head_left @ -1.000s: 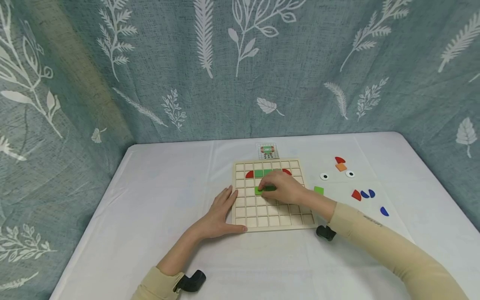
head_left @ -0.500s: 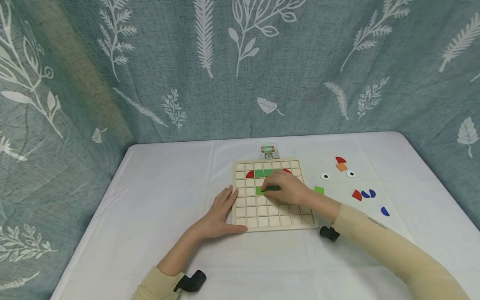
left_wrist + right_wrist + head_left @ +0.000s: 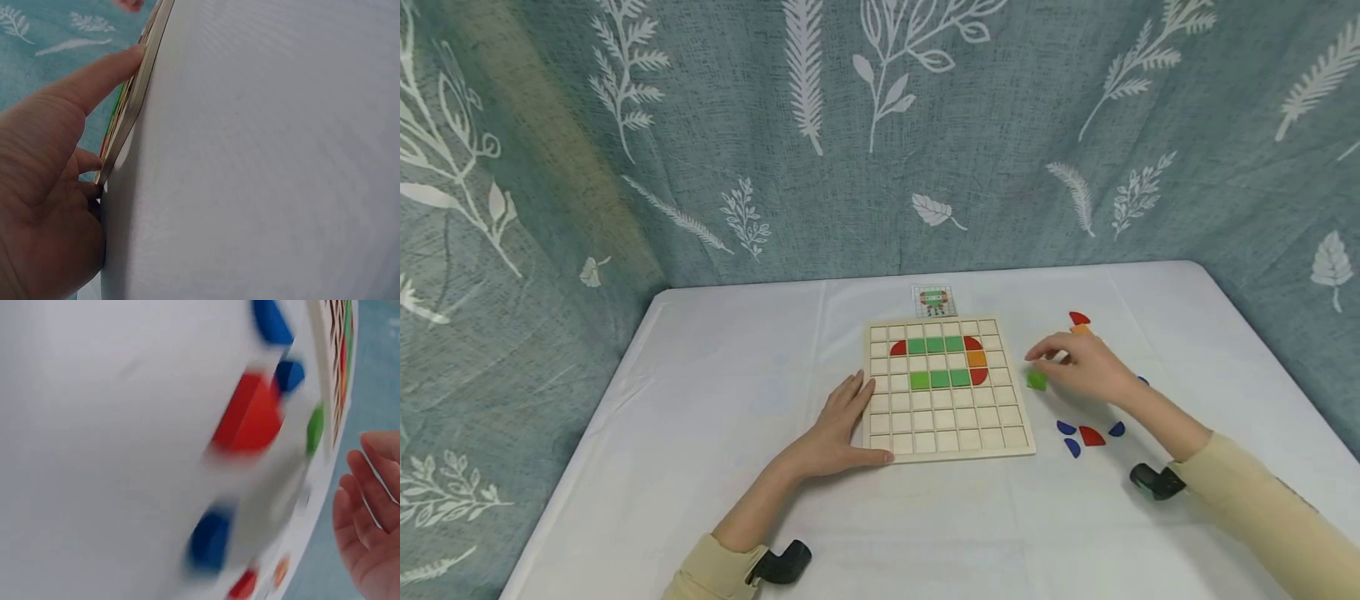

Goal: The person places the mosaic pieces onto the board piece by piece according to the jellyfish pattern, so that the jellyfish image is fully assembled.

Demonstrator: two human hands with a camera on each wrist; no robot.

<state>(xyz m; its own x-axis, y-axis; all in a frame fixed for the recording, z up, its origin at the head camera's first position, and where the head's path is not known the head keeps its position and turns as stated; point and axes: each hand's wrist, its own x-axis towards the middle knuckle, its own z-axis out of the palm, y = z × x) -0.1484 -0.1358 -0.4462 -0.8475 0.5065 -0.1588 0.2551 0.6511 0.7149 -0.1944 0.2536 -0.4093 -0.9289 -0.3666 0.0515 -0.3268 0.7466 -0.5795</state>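
Mid-frame, the board (image 3: 936,420) holds ten pieces (image 3: 935,344); loose shapes (image 3: 1092,436) at right remain. Left hand (image 3: 837,432): fingers spread; right hand (image 3: 1086,368): fingers loosely bent, seemingly empty.

A blue-green fabric curtain (image 3: 737,100) with white leaf sprigs (image 3: 805,75) stands behind the table's far edge and along its left and right edges; a brownish vertical band (image 3: 565,125) slants down toward the far left corner. The white-covered table (image 3: 700,375) shows faint creases and a rounded far right corner, under soft light
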